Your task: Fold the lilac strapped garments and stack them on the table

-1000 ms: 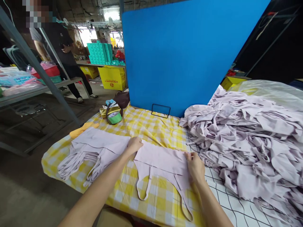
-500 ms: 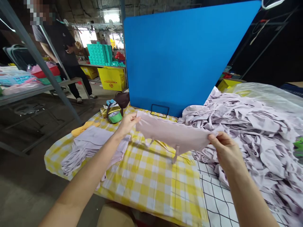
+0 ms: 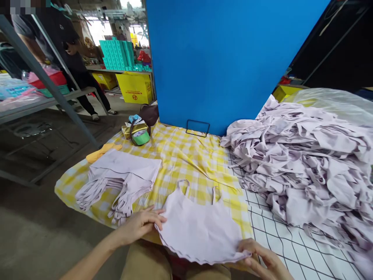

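A pale lilac camisole (image 3: 199,225) with two thin straps lies spread on the yellow checked cloth (image 3: 186,155), straps pointing away from me and wavy hem toward me. My left hand (image 3: 140,225) is closed on its left hem corner. At the right hem corner, my right hand (image 3: 262,258) pinches the fabric between thumb and fingers. Left of it sits a neat stack of lilac camisoles (image 3: 122,167), their straps hanging toward me. A large loose heap of the same lilac garments (image 3: 303,167) covers the right side.
Behind the cloth stands a blue board (image 3: 227,62) with a black wire frame (image 3: 198,128) at its foot. Tape with a green core (image 3: 141,137) and a yellow-orange item (image 3: 103,152) lie at the left. A person (image 3: 64,50) stands beyond the metal rack (image 3: 49,77).
The camisole has come down from mid-air, where both hands held it stretched, and now lies flat near me. Both hands moved down and closer. The view has tilted lower.
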Motion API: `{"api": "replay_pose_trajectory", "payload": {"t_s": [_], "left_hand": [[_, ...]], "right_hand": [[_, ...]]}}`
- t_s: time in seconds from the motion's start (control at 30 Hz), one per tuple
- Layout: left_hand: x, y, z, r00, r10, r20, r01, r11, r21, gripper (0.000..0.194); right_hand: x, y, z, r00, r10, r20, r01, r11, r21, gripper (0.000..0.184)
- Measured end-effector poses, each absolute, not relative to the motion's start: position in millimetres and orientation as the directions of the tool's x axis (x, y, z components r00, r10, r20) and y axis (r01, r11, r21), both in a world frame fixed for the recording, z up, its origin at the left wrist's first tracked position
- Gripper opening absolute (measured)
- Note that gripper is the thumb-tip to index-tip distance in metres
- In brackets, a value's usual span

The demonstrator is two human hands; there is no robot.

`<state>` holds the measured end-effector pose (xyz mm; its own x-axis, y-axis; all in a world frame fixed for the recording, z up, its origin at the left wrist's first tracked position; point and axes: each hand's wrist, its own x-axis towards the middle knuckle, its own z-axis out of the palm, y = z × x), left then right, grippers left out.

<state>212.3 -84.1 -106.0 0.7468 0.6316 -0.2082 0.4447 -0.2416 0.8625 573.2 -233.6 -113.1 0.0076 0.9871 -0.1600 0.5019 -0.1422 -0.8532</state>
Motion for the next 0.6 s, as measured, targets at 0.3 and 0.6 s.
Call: {"api": "replay_pose_trajectory", "payload": {"t_s": [0.3, 0.6], "left_hand": [[225.1, -55.4, -43.0, 0.653, 0.757, 0.002, 0.241, -0.210, 0.948, 0.023], [258.2, -15.7, -1.9, 0.382, 0.893, 0.237, -0.003, -0.255, 0.967, 0.036]], "right_hand": [[585.3, -210.1, -40.2, 0.331, 0.940, 0.080, 0.433, -0.076, -0.898, 0.026], [570.0, -159.9, 36.8, 0.522, 0.776, 0.354, 0.403, 0.142, -0.904, 0.016]]}}
